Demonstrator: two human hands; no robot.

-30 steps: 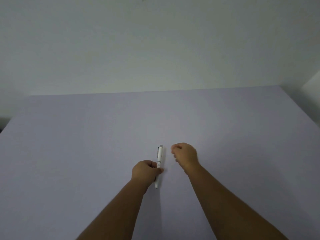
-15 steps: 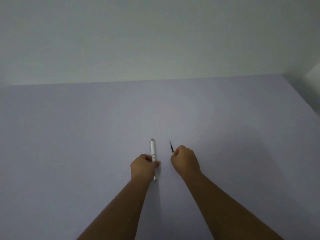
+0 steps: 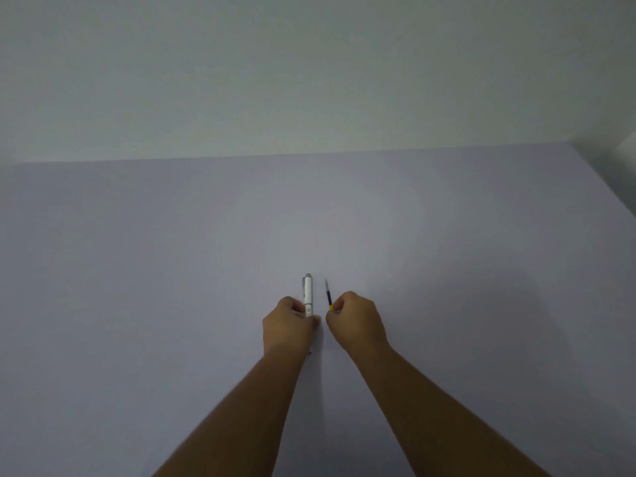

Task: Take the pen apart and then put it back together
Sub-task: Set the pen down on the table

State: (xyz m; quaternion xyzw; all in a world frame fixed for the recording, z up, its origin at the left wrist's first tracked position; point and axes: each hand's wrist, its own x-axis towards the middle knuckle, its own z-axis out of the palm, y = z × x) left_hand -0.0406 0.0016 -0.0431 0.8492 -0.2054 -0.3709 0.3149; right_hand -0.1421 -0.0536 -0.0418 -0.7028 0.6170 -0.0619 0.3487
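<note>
While gripped low on its white shaft, pen body point(image 3: 308, 293) points away across desk point(image 3: 172, 270), grey cap end farthest out, clip along its left side. Held in left hand point(image 3: 287, 327), curled tight around the lower part of the shaft, thumb toward the middle gap. Small tip of the same body just visible below that fist, near the wrist. Whether raised off the surface or resting on it: cannot tell.

Just beside it, to the right, thin dark refill point(image 3: 328, 295), also pointing away and leaning slightly left at its far tip. Yellow band at its near end, right where the fingers begin. Pinched by right hand point(image 3: 356, 321), closed into a loose fist around the lower end, most of that end hidden inside the grip.

Refill and body roughly parallel, apart, not touching. Both fists close together near the middle of the view, knuckles nearly level, narrow strip of pale lavender surface showing between them. Bare forearms running in from the bottom edge. Plain pale wall point(image 3: 309, 70) behind the far edge.
</note>
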